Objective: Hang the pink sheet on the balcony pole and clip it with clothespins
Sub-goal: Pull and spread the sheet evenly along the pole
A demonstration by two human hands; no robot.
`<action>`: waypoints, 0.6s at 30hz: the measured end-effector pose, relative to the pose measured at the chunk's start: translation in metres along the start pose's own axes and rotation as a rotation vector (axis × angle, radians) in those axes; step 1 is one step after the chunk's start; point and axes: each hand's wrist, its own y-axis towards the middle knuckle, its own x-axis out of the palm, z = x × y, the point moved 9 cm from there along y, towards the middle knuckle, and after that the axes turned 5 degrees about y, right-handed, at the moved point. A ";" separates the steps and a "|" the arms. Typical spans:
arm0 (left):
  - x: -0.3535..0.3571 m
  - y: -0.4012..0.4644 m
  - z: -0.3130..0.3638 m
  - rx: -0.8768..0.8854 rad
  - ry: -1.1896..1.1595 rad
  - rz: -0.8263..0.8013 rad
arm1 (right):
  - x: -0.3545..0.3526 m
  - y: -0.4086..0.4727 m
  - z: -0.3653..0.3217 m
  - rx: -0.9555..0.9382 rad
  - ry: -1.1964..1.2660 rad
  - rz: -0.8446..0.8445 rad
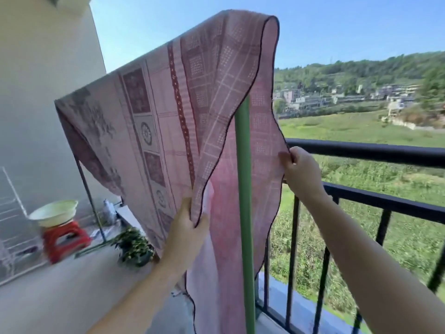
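Observation:
The pink patterned sheet [154, 112] hangs draped over a raised horizontal pole that the cloth hides. A green upright post [244, 189] holds that pole up at the right end, and a thin dark post [89, 194] stands at the left. My left hand [185, 235] grips the near layer's dark-trimmed edge low in the middle. My right hand [301, 172] pinches the far layer's edge beside the black balcony railing [375, 153]. No clothespins are in view.
A pale basin [54, 212] sits on a red stool [66, 239] at the left by the wall. A potted plant [134, 247] stands on the floor below the sheet. A white wire rack [12, 213] is at the far left. Fields lie beyond the railing.

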 end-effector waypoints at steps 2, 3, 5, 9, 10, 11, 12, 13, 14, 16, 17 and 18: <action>0.000 -0.012 -0.008 -0.029 0.023 0.013 | -0.027 0.003 0.008 -0.028 -0.075 0.043; -0.002 -0.017 -0.007 -0.041 0.036 0.035 | -0.036 0.005 0.014 -0.040 -0.092 0.035; -0.007 -0.023 -0.001 -0.033 0.071 0.119 | -0.050 0.007 0.026 -0.063 -0.134 0.017; -0.009 -0.029 0.039 0.070 0.127 0.211 | -0.074 -0.005 0.046 -0.110 -0.190 -0.004; -0.006 -0.031 0.049 0.098 0.125 0.220 | -0.076 -0.011 0.053 -0.099 -0.169 -0.022; -0.001 -0.033 0.055 0.104 0.119 0.229 | -0.078 -0.016 0.060 -0.084 -0.153 -0.042; 0.005 -0.034 0.057 0.092 0.114 0.234 | -0.077 -0.021 0.067 -0.074 -0.143 -0.061; 0.011 -0.037 0.056 0.062 0.128 0.244 | -0.077 -0.026 0.072 -0.077 -0.132 -0.076; 0.018 -0.042 0.054 0.048 0.160 0.238 | -0.077 -0.031 0.077 -0.082 -0.118 -0.082; 0.036 -0.057 0.044 0.033 0.202 0.178 | -0.077 -0.043 0.084 -0.078 -0.074 -0.085; 0.042 -0.066 0.040 0.029 0.221 0.153 | -0.075 -0.050 0.087 -0.078 -0.051 -0.093; 0.045 -0.073 0.035 0.028 0.246 0.140 | -0.072 -0.058 0.088 -0.082 -0.034 -0.106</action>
